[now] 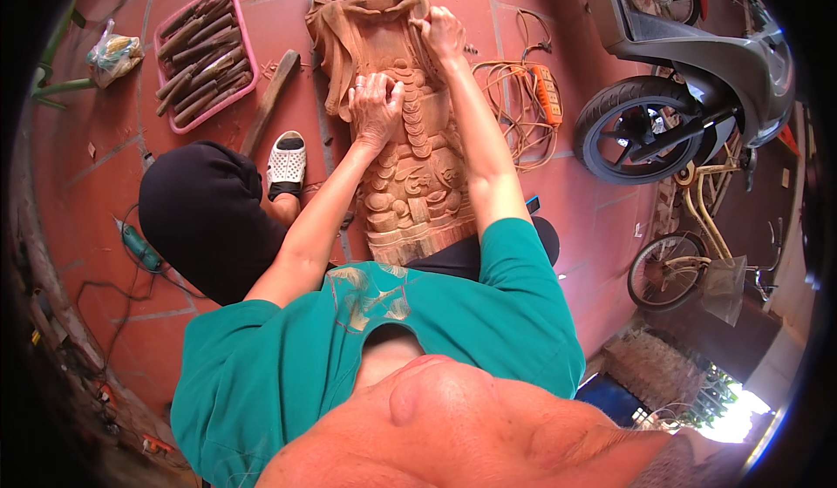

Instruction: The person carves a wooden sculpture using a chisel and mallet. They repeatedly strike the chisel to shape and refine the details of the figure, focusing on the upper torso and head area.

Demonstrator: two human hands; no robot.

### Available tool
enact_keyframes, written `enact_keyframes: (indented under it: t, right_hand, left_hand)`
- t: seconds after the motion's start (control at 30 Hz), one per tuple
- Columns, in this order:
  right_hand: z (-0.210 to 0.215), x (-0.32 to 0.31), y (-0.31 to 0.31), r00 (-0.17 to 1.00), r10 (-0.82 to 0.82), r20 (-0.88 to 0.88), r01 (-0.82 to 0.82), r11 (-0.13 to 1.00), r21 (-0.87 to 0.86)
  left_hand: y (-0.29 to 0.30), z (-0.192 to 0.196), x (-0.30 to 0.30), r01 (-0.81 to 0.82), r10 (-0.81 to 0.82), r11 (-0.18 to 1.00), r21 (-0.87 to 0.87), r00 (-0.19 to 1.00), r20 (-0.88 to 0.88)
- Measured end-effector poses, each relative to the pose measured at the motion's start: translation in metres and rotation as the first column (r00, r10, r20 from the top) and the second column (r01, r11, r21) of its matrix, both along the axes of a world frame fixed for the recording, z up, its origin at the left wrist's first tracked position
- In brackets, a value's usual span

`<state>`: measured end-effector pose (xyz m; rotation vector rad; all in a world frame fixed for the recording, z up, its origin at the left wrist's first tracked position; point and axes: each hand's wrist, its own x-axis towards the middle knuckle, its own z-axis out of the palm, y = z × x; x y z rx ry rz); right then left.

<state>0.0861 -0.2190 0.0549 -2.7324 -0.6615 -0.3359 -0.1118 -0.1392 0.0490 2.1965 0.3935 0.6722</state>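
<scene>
Both hands press on the wooden carving (410, 139): left hand (375, 109) flat and spread, right hand (442, 35) curled, gripping its edge.

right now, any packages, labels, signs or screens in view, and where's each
Plastic bag: far left on the tiled floor, beside the pink tray; crumpled, clear with yellow and green contents.
Power strip: right of the wood carving, on tangled cord; long, orange, with a pale label patch.
No signs or screens.
</scene>
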Motion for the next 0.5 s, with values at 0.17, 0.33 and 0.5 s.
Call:
enact_keyframes:
  t: [0.17, 0.33, 0.5]
  right_hand:
    - [-0.005, 0.019, 0.012, 1.000, -0.012, 0.027, 0.010, 0.996, 0.089]
    - [0.005, -0.017, -0.016, 0.992, 0.093, -0.082, -0.085, 0.991, 0.103]
    - [0.010, -0.033, -0.033, 0.973, 0.147, -0.176, -0.090, 0.951, 0.296]
  left_hand:
    - [0.001, 0.000, 0.001, -0.007, 0.007, 1.000, -0.003, 1.000, -0.011]
    - [0.006, 0.000, 0.002, -0.017, 0.017, 1.000, -0.008, 1.000, -0.025]
    - [0.005, 0.000, 0.002, -0.020, 0.020, 1.000, -0.011, 1.000, 0.001]
